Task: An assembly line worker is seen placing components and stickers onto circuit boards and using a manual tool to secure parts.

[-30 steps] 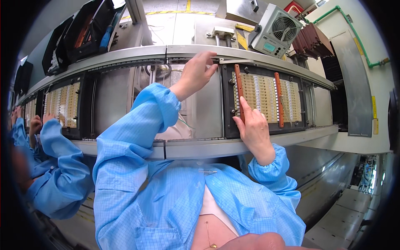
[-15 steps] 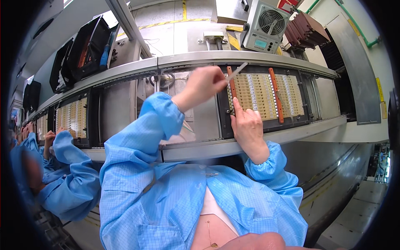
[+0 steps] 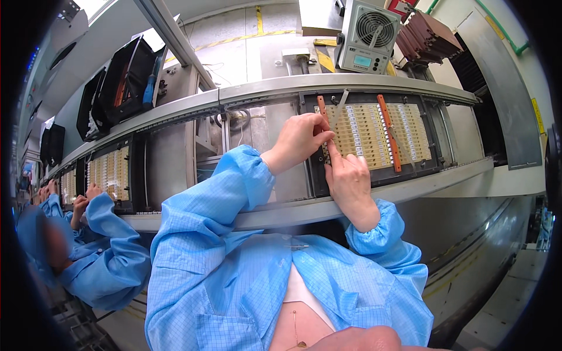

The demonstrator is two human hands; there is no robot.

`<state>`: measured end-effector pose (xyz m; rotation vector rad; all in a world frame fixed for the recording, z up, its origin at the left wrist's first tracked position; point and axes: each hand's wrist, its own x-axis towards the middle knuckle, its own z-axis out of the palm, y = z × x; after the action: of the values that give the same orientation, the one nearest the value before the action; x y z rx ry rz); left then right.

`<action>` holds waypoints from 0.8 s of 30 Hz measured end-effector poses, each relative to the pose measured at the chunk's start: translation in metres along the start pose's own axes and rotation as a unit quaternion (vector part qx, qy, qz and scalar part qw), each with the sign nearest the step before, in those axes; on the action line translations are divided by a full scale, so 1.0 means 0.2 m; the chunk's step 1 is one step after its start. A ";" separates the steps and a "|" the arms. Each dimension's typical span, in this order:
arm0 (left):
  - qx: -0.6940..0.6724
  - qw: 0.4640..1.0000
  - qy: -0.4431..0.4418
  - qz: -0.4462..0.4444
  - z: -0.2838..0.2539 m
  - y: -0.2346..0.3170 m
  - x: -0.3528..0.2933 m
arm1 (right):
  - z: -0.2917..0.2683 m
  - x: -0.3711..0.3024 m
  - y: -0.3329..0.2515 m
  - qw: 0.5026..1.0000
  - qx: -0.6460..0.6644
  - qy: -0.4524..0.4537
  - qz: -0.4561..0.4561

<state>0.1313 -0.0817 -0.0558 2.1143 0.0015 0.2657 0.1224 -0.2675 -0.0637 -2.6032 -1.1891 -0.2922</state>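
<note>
A dark-framed fixture (image 3: 374, 177) holds a panel (image 3: 363, 126) of cream strips with rows of small pale parts. Two orange bars lie across it, the left bar (image 3: 321, 105) and the right bar (image 3: 389, 134). My left hand (image 3: 301, 137) is closed in a pinch at the left bar's lower part; its fingertips hide whatever is between them. Just below, my right hand (image 3: 350, 181) rests over the fixture's near left corner, index finger stretched up to the left fingertips, other fingers loosely bent. A thin pale strip (image 3: 342, 104) sticks up beside the left bar.
Metal conveyor rails (image 3: 275, 216) run along both sides of the fixture. Beyond stand a fan unit (image 3: 369, 38) and stacked brown plates (image 3: 427, 36). Black bins (image 3: 130, 76) are at the far left. A co-worker in a blue sleeve (image 3: 114, 240) handles another panel (image 3: 108, 169) at left.
My left hand has come down and right, from beside the bar's upper part to my right fingertip. The pale strip now leans more upright, apart from that hand. The right hand has barely moved.
</note>
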 end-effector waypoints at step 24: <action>0.019 0.985 0.108 -0.135 -0.11 -0.18 -0.20 | -0.40 0.20 0.13 0.995 0.072 -0.068 -0.022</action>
<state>0.0920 -0.0488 -0.0819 2.0833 0.4200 0.3322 0.1624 -0.2798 0.0189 -2.5075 -1.2640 -0.0348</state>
